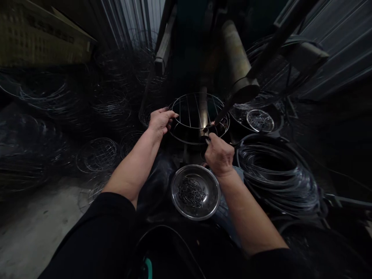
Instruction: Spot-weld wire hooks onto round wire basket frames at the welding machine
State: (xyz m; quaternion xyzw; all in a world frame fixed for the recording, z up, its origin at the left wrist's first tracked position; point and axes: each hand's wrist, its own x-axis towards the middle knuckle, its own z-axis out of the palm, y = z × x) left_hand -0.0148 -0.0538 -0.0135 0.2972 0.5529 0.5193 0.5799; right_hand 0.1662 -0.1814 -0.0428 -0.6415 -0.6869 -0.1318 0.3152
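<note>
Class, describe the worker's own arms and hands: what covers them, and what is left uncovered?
The left hand and right hand are without gloves, and no watch shows on either wrist. The left sleeve and right sleeve look plain black, ending around the elbows, leaving the forearms uncovered. No markings are discernible.

At upper left, a dull yellow crate with grid-like sides (37,42); beside it, pale ribbed metal sheeting (139,17). Grey concrete floor (37,217) shows at lower left. At right sits a large, round coil of shiny silver wire (299,188).
</note>
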